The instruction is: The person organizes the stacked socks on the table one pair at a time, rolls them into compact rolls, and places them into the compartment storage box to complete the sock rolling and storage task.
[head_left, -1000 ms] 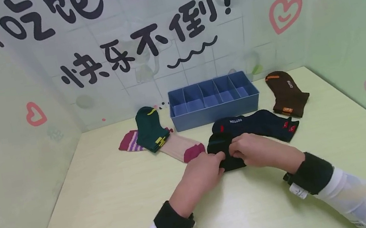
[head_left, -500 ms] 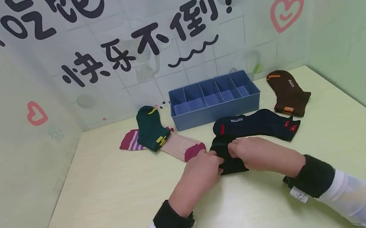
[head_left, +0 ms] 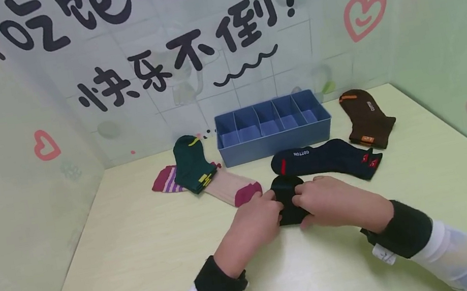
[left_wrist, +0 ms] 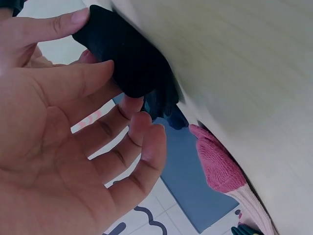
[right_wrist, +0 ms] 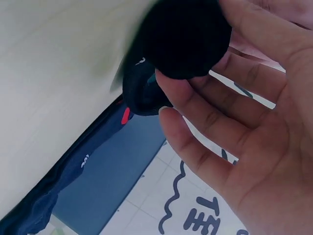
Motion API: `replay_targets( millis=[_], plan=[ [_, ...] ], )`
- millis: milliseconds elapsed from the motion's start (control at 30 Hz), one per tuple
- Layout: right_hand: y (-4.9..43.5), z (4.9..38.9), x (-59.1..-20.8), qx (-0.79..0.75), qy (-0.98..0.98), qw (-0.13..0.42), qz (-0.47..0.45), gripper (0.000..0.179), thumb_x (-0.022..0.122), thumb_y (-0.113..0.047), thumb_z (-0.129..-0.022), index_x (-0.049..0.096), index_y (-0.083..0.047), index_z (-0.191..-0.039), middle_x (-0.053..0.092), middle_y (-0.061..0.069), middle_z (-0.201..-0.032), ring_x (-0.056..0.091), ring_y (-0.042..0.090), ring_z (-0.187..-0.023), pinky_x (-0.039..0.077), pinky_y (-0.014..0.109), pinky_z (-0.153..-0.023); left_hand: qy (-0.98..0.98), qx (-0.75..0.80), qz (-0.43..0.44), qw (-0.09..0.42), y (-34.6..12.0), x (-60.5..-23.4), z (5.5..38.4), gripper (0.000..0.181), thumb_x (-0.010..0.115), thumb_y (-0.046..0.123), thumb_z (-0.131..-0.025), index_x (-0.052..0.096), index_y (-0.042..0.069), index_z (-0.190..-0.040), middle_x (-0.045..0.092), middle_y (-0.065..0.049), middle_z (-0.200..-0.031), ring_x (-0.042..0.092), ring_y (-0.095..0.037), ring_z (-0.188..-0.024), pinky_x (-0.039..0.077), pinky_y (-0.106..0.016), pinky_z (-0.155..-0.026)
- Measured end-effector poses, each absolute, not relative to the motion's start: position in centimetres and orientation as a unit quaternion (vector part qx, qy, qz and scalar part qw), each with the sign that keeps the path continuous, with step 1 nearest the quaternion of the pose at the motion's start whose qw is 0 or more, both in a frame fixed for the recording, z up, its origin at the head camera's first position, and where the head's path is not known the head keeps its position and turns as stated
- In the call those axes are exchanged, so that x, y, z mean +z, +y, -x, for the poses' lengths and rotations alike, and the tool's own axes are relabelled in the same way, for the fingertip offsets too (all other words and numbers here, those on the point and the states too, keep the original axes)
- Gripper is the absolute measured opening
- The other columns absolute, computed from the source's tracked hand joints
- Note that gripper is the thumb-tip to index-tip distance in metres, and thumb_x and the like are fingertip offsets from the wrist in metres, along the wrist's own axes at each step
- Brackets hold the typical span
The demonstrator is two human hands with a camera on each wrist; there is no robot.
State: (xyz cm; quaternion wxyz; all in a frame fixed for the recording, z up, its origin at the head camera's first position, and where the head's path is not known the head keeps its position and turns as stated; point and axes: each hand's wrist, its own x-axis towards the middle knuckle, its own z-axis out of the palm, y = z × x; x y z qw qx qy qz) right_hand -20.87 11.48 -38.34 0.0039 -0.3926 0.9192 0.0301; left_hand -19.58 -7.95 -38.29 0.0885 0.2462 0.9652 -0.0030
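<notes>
A black sock [head_left: 289,200], folded into a compact bundle, lies between both hands near the middle of the table. My left hand [head_left: 257,218] pinches its left side, the thumb at the near edge of the dark fabric [left_wrist: 129,58] in the left wrist view. From the right, my right hand [head_left: 337,200] grips the other side. In the right wrist view its fingers [right_wrist: 183,93] curl against the bundle [right_wrist: 188,36]. Just beyond the hands lies a navy sock pair [head_left: 324,158] with red marks. A pink-toed sock [head_left: 246,192] lies close to the left knuckles.
Behind the socks stands a blue divided box [head_left: 275,146] with several compartments. A green sock pair [head_left: 192,165] rests across a striped purple-and-pink sock [head_left: 165,181] on the left. Brown socks [head_left: 365,118] lie right of the box. Walls enclose the back and sides.
The black sock has become narrower and more compact, and has shifted slightly toward the person. My right hand has moved down its right side, with the thumb now at the near edge.
</notes>
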Motion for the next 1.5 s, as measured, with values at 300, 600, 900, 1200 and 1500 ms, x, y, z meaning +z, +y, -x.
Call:
replay_targets(
  millis=[300, 600, 900, 1200, 1500],
  plan=[
    [11.5, 21.1, -38.7, 0.003, 0.921, 0.011, 0.389, 0.027, 0.086, -0.032, -0.090, 0.080, -0.010, -0.105, 0.067, 0.004, -0.089, 0.058, 0.015, -0.072, 0.058, 0.034, -0.072, 0.968, 0.004, -0.236, 0.082, -8.0, -38.3, 19.8, 0.031, 0.078, 0.028, -0.097, 0.073, 0.011, -0.123, 0.073, -0.006, -0.106, 0.061, -0.017, -0.083, 0.062, -0.032, -0.075],
    [11.3, 21.1, -39.0, 0.023, 0.920, 0.030, 0.391, 0.022, 0.075, -0.019, -0.099, 0.077, -0.005, -0.116, 0.064, 0.006, -0.094, 0.059, 0.019, -0.080, 0.059, 0.036, -0.075, 0.965, 0.005, -0.247, 0.090, -8.1, -37.8, 19.6, 0.037, 0.080, 0.042, -0.095, 0.079, 0.012, -0.115, 0.075, -0.006, -0.100, 0.060, -0.017, -0.080, 0.061, -0.033, -0.074],
    [11.4, 20.8, -38.6, -0.028, 0.923, 0.066, 0.378, 0.015, 0.076, -0.015, -0.097, 0.072, -0.008, -0.110, 0.066, 0.002, -0.086, 0.058, 0.015, -0.072, 0.057, 0.038, -0.072, 0.959, 0.023, -0.266, 0.098, -8.2, -38.1, 19.6, 0.025, 0.083, 0.032, -0.093, 0.080, 0.011, -0.106, 0.074, -0.004, -0.099, 0.059, -0.015, -0.082, 0.059, -0.029, -0.080],
    [11.3, 19.9, -38.2, 0.034, 0.915, -0.011, 0.403, 0.010, 0.081, -0.018, -0.093, 0.076, -0.016, -0.101, 0.066, 0.002, -0.092, 0.061, 0.021, -0.089, 0.051, 0.039, -0.076, 0.954, 0.086, -0.243, 0.155, -8.3, -38.0, 19.9, 0.015, 0.077, 0.025, -0.098, 0.078, 0.010, -0.099, 0.066, -0.001, -0.083, 0.056, -0.016, -0.072, 0.047, -0.025, -0.066],
    [10.6, 18.3, -37.8, 0.120, 0.884, -0.055, 0.448, 0.020, 0.082, -0.022, -0.092, 0.080, -0.005, -0.104, 0.074, 0.006, -0.092, 0.067, 0.021, -0.089, 0.056, 0.036, -0.088, 0.952, 0.091, -0.239, 0.171, -8.2, -37.8, 19.8, 0.012, 0.073, 0.018, -0.098, 0.074, 0.008, -0.092, 0.057, -0.002, -0.072, 0.050, -0.015, -0.061, 0.039, -0.025, -0.059]
  ],
)
